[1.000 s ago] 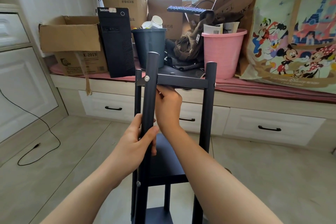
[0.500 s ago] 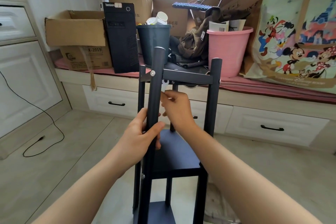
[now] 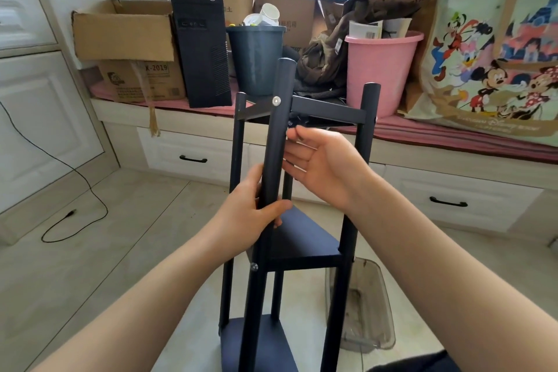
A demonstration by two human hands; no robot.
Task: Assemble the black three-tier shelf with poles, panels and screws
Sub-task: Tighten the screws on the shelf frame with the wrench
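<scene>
Room: tiled floor [image 3: 126, 235] with a white drawer bench along the wall, topped by a pink cushion [image 3: 453, 136].
On the bench: cardboard box [image 3: 123, 30], black computer tower [image 3: 200, 45], dark bin [image 3: 256, 57], pink bucket [image 3: 380, 69], cartoon-print bag [image 3: 498, 48].
Shelf: black three-tier shelf [image 3: 302, 238] stands upright on the floor before the person, top, middle and bottom panels fitted between the poles.
Near pole [image 3: 276, 142]: silver screw [image 3: 276, 101] at the top panel, another screw [image 3: 254, 266] lower down.
Left hand [image 3: 250, 217]: wrapped around the near pole at mid-height.
Right hand [image 3: 320, 160]: fingers straight and relaxed, fingertips against the near pole just under the top panel, holding nothing.
Floor extras: black cable [image 3: 75, 178] at left; clear plastic container [image 3: 362, 308] just beside the shelf at right.
</scene>
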